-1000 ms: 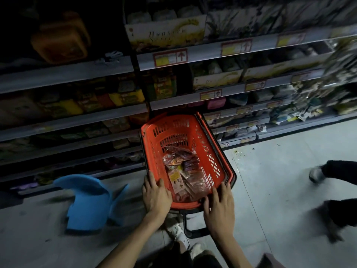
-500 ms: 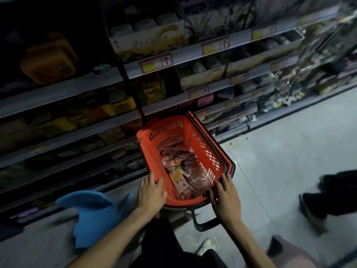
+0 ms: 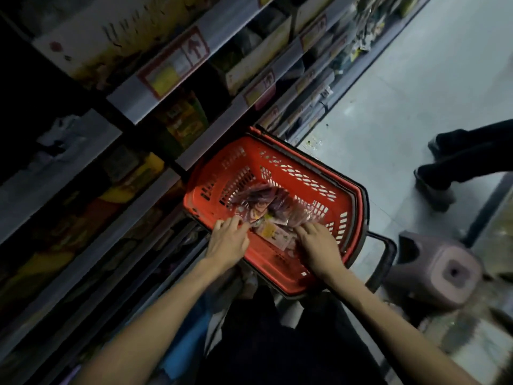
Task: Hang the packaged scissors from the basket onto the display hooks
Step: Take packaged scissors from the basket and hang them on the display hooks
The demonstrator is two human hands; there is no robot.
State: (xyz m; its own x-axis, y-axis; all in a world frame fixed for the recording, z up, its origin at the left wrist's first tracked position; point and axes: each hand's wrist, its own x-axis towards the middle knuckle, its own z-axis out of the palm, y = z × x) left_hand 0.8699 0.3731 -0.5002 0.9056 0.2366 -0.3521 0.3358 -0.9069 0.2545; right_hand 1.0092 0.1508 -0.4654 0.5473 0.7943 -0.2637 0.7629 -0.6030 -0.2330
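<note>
both hands, previously on the basket rim, are now reached inside; left hand and right hand are curled onto the packaged scissors, heaped just ahead; firm grip cannot be told.

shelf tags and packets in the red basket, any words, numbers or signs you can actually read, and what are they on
No word or number reads clearly.
"↑": a red up arrow, the only legible sign, on the red-framed price tag on the grey shelf edge.
Smaller red-framed tag on the shelf below: too blurred.
White display carton with dark lettering: smeared, unreadable.
Clear plastic packets in the red plastic basket, under the hands: print too small.
</note>
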